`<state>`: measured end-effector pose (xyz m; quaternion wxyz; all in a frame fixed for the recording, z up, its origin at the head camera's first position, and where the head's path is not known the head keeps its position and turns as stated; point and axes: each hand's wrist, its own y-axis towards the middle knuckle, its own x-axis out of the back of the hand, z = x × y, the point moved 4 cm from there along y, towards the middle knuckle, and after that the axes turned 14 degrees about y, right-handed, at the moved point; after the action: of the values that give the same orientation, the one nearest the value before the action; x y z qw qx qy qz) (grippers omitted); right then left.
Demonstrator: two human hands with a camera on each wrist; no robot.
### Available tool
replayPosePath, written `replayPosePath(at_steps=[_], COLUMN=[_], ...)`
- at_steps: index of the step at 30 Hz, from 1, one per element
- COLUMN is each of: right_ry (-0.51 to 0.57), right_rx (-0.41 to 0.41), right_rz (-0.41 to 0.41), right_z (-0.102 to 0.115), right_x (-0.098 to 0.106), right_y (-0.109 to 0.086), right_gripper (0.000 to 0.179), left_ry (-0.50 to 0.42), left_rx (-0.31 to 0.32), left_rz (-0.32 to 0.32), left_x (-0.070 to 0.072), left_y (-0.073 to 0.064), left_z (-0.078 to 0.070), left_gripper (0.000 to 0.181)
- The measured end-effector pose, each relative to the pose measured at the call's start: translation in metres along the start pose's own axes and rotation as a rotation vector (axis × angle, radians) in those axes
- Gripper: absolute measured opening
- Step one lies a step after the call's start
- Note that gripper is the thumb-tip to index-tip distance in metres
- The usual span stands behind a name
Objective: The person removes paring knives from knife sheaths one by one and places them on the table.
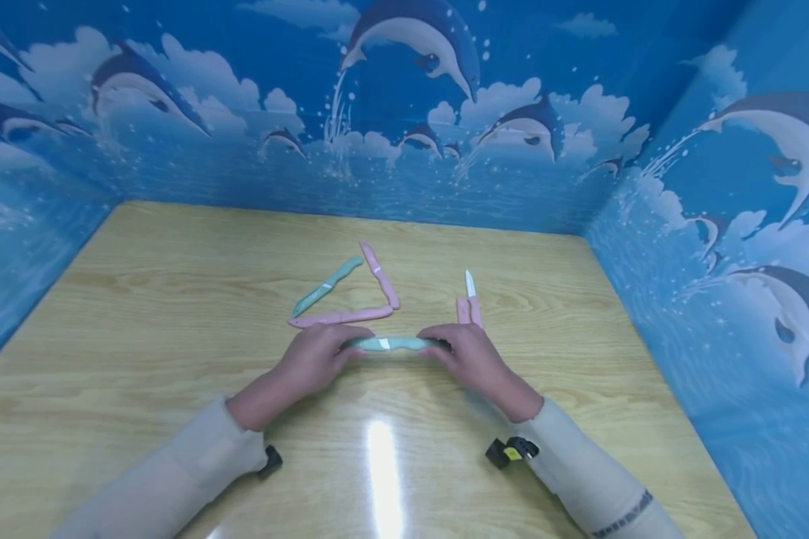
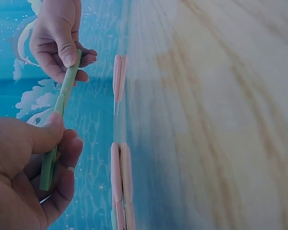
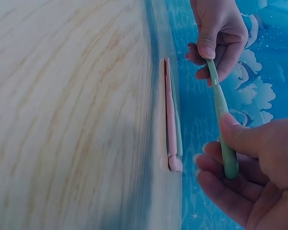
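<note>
A green sheathed knife (image 1: pixel 398 343) is held level between both hands, raised above the table as the wrist views show. My left hand (image 1: pixel 315 355) pinches its flat, squared sheath end between thumb and fingers. At the rounded handle end, my right hand (image 1: pixel 468 358) grips it, with the thumb (image 3: pixel 237 134) laid along the top. Just beyond the hands, a pink sheathed knife (image 1: pixel 340 317) lies crosswise. Another pink knife (image 1: pixel 380 275) and a green knife (image 1: pixel 326 287) slant away from its two ends, forming a rough triangle.
Beyond my right hand lies a pink-handled knife (image 1: pixel 473 305) with its pale blade bare, pointing away. A pink sheath (image 1: pixel 462 309) sits close beside it. The wood-grain table (image 1: pixel 195 254) meets blue dolphin-printed walls (image 1: pixel 350 180) at the back and sides.
</note>
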<state>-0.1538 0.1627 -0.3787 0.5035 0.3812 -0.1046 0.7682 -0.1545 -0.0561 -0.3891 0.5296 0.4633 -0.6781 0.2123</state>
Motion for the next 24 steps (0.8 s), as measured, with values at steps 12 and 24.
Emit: replayPosePath(at_steps=[12, 24], right_ry=[-0.029, -0.034], right_rx=[-0.002, -0.019], right_rz=[-0.010, 0.007], right_z=[0.0040, 0.0023], right_x=[0.0015, 0.0014], right_y=[-0.0027, -0.0035], right_gripper=[0.025, 0.024], left_ry=[-0.019, -0.013], left_rx=[-0.002, 0.021], left_rz=[-0.006, -0.004], left_x=[0.0004, 0.0000], left_y=[0.0006, -0.0024], left_z=[0.0029, 0.0059], left_gripper=[0.030, 0.031])
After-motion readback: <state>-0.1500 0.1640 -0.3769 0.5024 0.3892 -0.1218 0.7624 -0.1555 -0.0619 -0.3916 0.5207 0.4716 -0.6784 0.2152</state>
